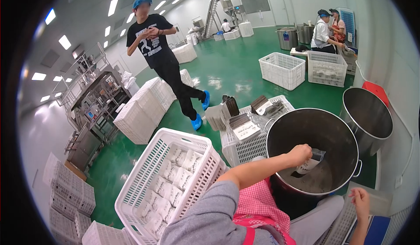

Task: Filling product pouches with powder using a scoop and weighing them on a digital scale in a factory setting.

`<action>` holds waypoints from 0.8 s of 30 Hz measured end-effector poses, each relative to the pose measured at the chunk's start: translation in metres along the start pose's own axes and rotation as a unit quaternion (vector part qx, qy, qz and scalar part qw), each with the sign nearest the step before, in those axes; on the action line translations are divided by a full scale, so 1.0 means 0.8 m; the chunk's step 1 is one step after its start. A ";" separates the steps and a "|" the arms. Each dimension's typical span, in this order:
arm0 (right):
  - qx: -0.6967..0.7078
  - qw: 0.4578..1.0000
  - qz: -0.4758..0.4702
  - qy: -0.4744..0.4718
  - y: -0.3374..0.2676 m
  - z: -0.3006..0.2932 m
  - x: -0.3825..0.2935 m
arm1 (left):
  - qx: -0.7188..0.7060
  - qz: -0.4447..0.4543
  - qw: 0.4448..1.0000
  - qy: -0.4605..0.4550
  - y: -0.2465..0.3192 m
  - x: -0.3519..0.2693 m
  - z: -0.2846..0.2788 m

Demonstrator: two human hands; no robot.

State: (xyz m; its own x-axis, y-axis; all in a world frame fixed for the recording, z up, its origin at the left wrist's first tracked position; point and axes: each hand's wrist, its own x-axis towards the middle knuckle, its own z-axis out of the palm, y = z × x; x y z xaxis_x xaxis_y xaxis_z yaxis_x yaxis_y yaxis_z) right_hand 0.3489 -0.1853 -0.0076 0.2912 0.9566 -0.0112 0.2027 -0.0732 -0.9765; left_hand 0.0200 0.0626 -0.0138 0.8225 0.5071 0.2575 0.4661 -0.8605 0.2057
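Observation:
My left hand [299, 154] grips the top of a plastic pouch [308, 165] that bears writing. The pouch hangs tilted inside a large stainless steel pot [275, 143], above greyish contents that look like powder. To the pot's right is my right hand [360, 197], fingers loosely bent, with nothing visible in it. It hovers near a pale box-like surface and a blue flat object [377, 230]. On my left, a white plastic crate [123, 189] holds rows of filled white packets [170, 192].
Stacks of printed pouches [244, 126] lie on an upturned white crate [252, 148] beyond the pot. A second steel pot [367, 113] stands at the right wall. One person [157, 41] in blue shoe covers is on the green floor; others work behind near white crates [282, 71].

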 end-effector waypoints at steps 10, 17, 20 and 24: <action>0.096 0.925 -0.081 -0.358 -0.147 0.174 0.067 | 0.019 0.040 0.999 0.018 0.027 -0.031 0.007; 0.077 0.988 -0.087 -0.104 -0.117 0.204 0.122 | 0.003 0.017 1.000 0.014 0.012 -0.058 0.011; 0.072 0.978 -0.041 -0.193 -0.080 0.193 0.136 | -0.001 0.020 1.000 0.022 0.014 -0.064 0.023; -0.048 0.995 -0.029 -0.081 -0.037 0.198 0.138 | 0.020 -0.007 0.999 0.030 0.007 -0.061 0.027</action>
State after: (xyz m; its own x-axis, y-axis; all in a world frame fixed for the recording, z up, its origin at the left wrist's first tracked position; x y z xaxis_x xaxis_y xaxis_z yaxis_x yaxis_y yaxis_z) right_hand 0.2269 -0.0325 -0.0141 0.1239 0.9923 0.0024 0.3049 -0.0358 -0.9517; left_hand -0.0106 0.0321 -0.0454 0.7948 0.5207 0.3117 0.4918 -0.8536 0.1718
